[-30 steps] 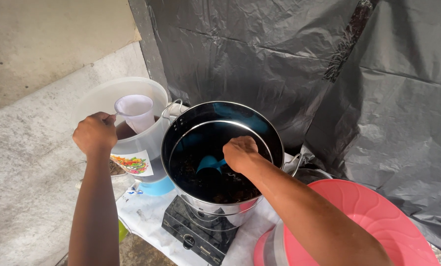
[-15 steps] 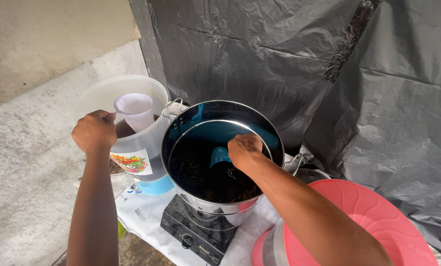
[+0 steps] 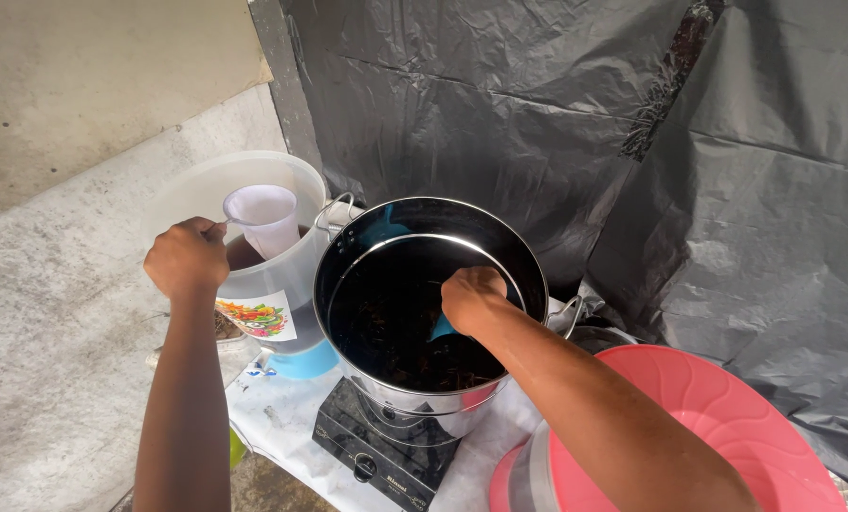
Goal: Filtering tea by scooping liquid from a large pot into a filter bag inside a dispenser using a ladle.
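Observation:
A large steel pot (image 3: 397,393) stands on a small black stove (image 3: 383,450) and holds dark liquid with dark solids. My right hand (image 3: 473,297) reaches down inside the pot and grips a blue scoop (image 3: 442,328), mostly hidden under the hand. My left hand (image 3: 187,257) holds the handle of a small white strainer (image 3: 263,218) above a translucent white bucket (image 3: 277,294) to the left of the pot. Brown liquid shows inside the bucket.
A pink plastic lid (image 3: 727,436) covers a container at the lower right. Black plastic sheeting (image 3: 556,123) hangs behind the pot. A white cloth (image 3: 282,417) lies under the stove. A concrete floor (image 3: 54,313) lies on the left.
My right hand has moved the blue scoop from the left-middle of the pot toward the right and lower into the liquid. My left hand and the strainer stay in place.

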